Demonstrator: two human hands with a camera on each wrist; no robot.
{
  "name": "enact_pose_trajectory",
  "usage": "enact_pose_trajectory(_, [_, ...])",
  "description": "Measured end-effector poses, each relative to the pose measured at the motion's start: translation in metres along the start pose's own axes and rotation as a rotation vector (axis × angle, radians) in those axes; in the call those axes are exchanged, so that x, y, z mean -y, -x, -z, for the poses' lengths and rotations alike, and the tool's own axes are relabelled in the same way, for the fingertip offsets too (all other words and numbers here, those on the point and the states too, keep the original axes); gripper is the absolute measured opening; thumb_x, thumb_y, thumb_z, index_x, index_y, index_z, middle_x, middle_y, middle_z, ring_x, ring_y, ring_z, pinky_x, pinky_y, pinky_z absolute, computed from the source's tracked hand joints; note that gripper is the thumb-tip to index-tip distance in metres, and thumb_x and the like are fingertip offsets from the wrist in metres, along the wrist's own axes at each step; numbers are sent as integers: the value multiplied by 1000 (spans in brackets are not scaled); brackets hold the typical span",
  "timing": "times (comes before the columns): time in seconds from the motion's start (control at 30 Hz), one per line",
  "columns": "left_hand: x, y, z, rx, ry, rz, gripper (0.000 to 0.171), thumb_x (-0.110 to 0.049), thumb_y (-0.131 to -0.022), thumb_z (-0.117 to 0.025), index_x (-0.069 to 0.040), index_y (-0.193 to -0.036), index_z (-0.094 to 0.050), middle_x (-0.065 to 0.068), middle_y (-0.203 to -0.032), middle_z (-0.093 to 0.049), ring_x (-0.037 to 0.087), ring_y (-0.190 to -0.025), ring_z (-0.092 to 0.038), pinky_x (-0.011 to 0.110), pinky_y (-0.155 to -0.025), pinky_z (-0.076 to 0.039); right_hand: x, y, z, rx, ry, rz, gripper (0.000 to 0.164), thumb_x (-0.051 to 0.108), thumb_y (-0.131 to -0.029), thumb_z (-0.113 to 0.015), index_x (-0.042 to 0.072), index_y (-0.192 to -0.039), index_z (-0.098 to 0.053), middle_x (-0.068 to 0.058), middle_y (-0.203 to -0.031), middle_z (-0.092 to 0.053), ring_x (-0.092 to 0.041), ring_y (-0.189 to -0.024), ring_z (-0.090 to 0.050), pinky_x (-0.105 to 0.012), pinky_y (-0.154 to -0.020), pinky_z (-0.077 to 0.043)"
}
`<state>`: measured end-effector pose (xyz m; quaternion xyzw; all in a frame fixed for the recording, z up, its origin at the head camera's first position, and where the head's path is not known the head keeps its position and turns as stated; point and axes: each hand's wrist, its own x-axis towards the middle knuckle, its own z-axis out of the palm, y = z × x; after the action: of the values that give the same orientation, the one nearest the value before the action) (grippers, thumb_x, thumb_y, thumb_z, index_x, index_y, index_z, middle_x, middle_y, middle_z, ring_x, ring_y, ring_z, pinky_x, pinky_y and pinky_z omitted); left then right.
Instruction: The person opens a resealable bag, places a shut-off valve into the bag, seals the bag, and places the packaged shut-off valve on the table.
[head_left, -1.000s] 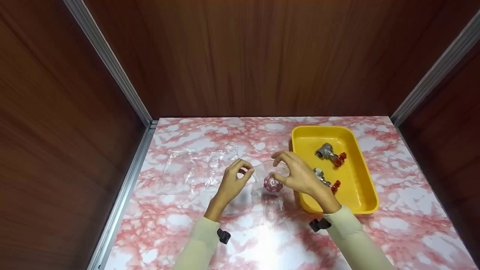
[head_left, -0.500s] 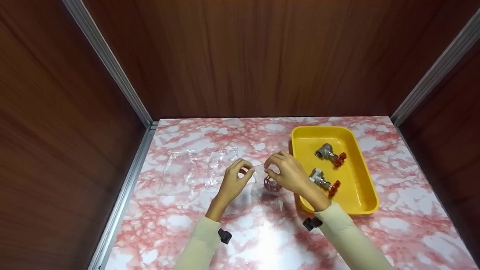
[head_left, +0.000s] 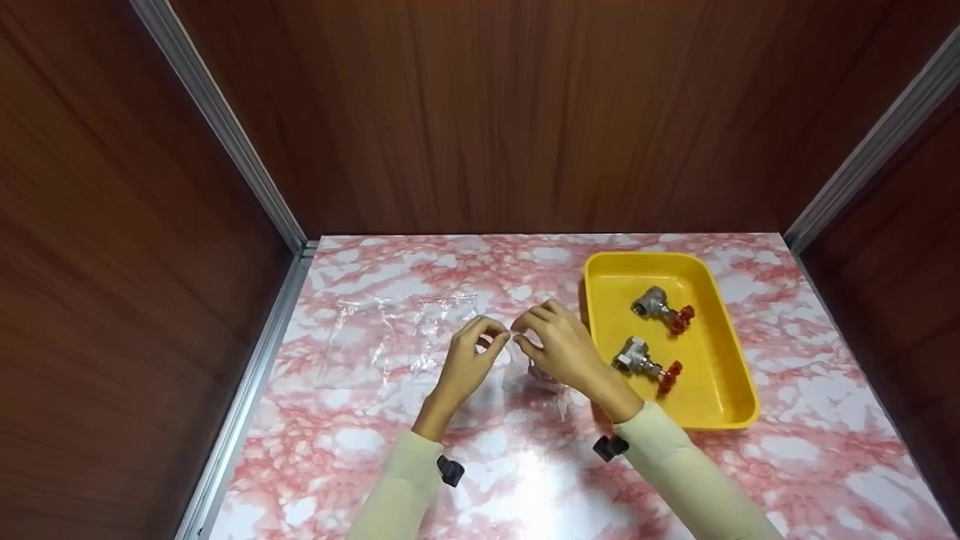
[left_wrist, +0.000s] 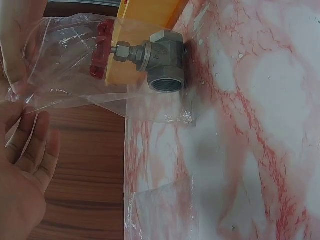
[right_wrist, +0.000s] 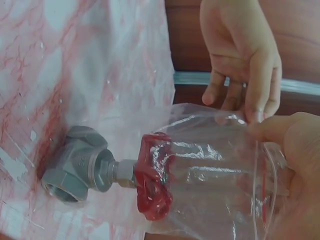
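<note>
A clear zip bag stands upright on the table with a metal valve inside. The valve's red handwheel points up toward the bag's mouth. My left hand pinches one end of the bag's top edge between thumb and index finger. Close beside it, my right hand pinches the same edge, fingertips nearly meeting the left ones. Along the mouth runs a zip strip with a red line, partly covered by the right hand. In the head view the right hand hides most of the bagged valve.
A yellow tray at the right holds two more valves with red handwheels. Flat clear bags lie on the red-and-white marbled table at the left. Brown wood-look panels enclose the back and sides.
My right hand has moved left along the bag's top edge to the left hand, its thumb and fingers closing to a pinch. The left hand has stayed in place.
</note>
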<state>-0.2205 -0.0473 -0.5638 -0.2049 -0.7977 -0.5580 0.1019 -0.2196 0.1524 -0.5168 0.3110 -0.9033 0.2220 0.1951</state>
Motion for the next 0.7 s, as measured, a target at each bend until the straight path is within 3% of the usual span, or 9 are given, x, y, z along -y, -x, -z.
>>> enact_pose_trajectory(0.23, [0, 0, 1, 4, 4, 14, 9, -17, -104, -71, -9, -105, -73, 4, -105, -73, 15, -100, -69, 38, -84, -61, 3, -2, -2, -9, -4, -15, 17, 16, -89, -84, 14, -105, -77, -1, -99, -79, -26, -95, -65, -43, -86, -57])
enact_pose_trajectory(0.5, [1, 1, 1, 16, 3, -4, 12, -22, -103, -71, -10, -105, -74, 2, -104, -73, 15, -99, -69, 28, -84, -60, 3, -3, -5, -31, -9, -37, 12, 14, -89, -84, 16, -98, -77, 2, -95, -78, -24, -93, -65, -42, -83, -57])
enact_pose_trajectory(0.7, [1, 0, 2, 27, 1, -9, 15, -25, -103, -71, -10, -105, -75, 2, -104, -73, 14, -99, -68, 35, -86, -61, 2, -4, -6, -64, 3, -39, 9, 14, -87, -84, 17, -91, -77, 4, -91, -78, -22, -89, -65, -41, -79, -58])
